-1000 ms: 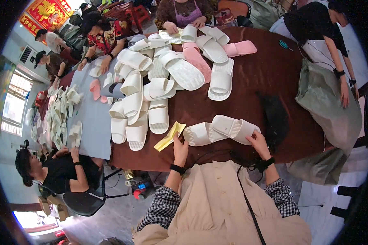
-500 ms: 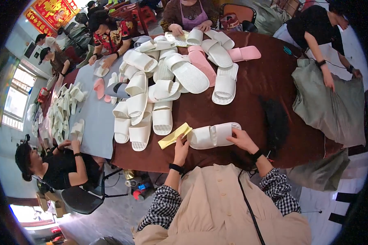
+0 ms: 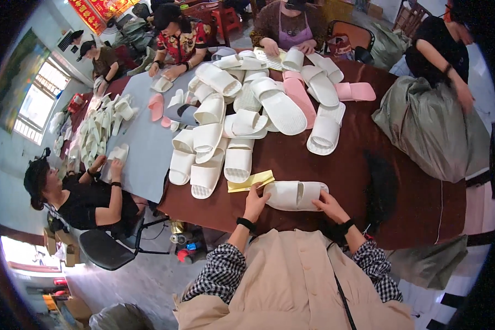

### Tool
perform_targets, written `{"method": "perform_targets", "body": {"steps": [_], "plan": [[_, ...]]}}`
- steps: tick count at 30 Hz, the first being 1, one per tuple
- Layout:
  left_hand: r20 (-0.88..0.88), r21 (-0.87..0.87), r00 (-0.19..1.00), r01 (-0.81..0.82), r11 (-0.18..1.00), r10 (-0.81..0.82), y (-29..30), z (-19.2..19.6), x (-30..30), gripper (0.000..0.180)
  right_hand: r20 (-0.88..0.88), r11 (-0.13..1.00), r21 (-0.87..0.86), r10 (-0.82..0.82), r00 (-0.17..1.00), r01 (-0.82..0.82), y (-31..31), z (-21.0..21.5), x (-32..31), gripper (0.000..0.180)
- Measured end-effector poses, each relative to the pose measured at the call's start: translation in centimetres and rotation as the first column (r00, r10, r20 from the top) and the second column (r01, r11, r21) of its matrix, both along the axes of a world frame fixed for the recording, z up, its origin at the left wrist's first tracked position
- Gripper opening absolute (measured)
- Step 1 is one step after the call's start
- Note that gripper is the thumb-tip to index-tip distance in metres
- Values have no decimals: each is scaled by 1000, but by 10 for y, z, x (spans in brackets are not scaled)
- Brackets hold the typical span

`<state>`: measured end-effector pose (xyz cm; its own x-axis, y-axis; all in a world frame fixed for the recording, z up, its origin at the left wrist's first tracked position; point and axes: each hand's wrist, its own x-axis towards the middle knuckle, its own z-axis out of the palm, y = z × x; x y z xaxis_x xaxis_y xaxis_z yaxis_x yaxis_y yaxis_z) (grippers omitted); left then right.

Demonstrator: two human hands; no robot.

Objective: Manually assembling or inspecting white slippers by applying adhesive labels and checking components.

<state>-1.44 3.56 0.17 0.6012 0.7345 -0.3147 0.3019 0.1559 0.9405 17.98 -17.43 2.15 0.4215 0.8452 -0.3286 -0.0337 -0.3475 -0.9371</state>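
- A second ago two white slippers lay apart by the near edge of the tabletop (image 3: 412,220). Now they sit together as one pair of white slippers (image 3: 295,195), so the pairing looks about done.
- The left hand (image 3: 254,202) rests with its fingers on the left end of the pair, touching a yellow paper slip (image 3: 251,181).
- The right hand (image 3: 329,204) lies on the right end, fingers spread over it.
- The pair is white, smooth and flat, with wide straps, lying sideways.
- A big heap of white slippers (image 3: 247,118) sits farther back.
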Motion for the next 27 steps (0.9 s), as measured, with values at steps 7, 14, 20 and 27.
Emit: {"method": "perform_targets", "body": {"steps": [7,14,20,27], "plan": [[17,248,997,63,967,-70,-20,33,-14,60,-165,998,14,-64,984,68,-12,13,-6,43],[269,122,957,-141,983,104,-12,52,-36,52,-165,982,179,-32,986,62,16,60,-21,35],[366,-31,721,-622,782,588,56,79,-59,52,-56,951,239,-187,981,195,15,33,-4,26],[494,-268,452,-734,624,743,151,82,-91,46,165,997,-13,-73,984,76,-32,-30,-1,23]]}}
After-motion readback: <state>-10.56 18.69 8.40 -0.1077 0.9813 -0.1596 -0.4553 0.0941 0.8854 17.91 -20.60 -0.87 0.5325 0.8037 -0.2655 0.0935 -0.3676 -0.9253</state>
